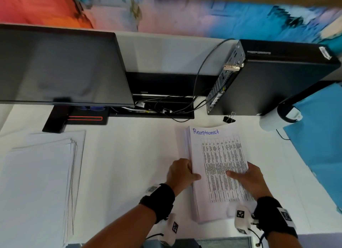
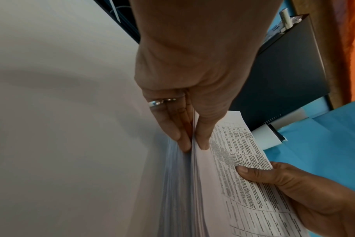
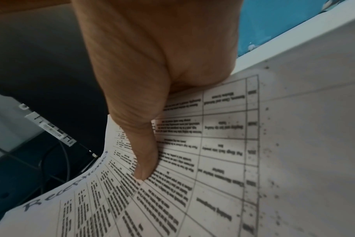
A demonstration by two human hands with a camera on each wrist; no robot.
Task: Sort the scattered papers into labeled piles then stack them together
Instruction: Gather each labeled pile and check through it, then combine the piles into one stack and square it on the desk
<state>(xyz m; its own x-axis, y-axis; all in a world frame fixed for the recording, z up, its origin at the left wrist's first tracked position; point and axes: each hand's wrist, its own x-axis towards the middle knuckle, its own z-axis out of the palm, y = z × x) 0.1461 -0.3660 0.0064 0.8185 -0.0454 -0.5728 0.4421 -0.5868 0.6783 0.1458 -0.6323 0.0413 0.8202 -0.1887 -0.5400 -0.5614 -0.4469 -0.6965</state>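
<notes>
I am gripping the Receptionist stack (image 1: 218,172) with both hands: left hand (image 1: 180,171) pinching its edge, right hand (image 1: 249,181) thumb pressing on top.

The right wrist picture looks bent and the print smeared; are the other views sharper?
Right wrist view: the white printed sheet fans out curved, its table text soft under the right hand. Head view: the blue handwritten "Receptionist" heading reads clearly, while the colourful wall above smears. Left wrist view: the left hand is sharp, the stack's edge blurred.
</notes>
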